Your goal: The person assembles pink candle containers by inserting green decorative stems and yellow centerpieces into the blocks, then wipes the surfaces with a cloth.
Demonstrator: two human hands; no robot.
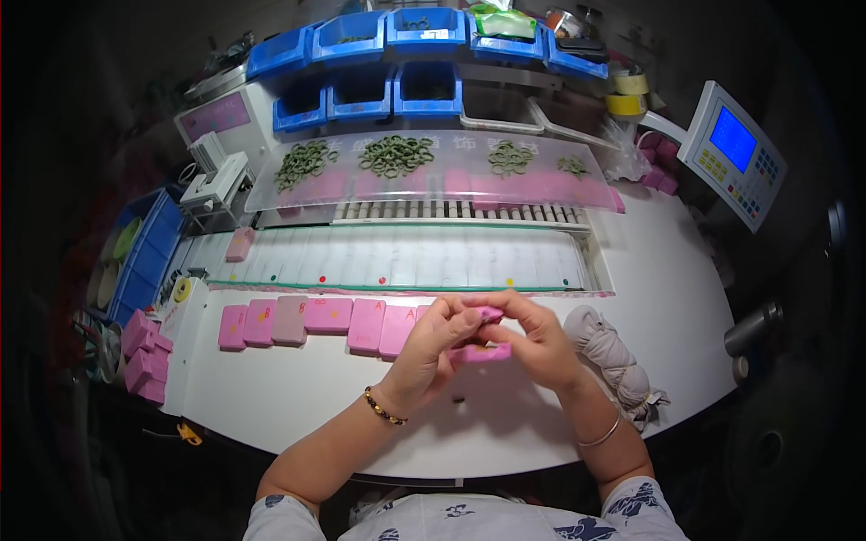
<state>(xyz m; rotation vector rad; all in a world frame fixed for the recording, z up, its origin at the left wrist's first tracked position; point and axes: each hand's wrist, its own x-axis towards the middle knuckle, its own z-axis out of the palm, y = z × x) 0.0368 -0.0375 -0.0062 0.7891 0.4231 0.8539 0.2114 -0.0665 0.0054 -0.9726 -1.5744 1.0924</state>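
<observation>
Head view, left hand point(431, 347) and right hand point(532, 338) both gripping a small pink box point(485, 353), row of pink boxes point(311, 323) beside them on white bench point(298, 397).

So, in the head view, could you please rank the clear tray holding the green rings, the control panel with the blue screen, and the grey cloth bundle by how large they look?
1. Clear tray, by far the largest.
2. Control panel.
3. Grey cloth bundle, though close to the panel; fisheye bending near the rim makes that pair unsure.

A small factory packing station: blue parts bins point(397, 32) line the white worktable's point(667, 298) far edge, green rings point(395, 155) heap on a clear shelf, a control panel point(732, 153) stands at its right corner.
</observation>
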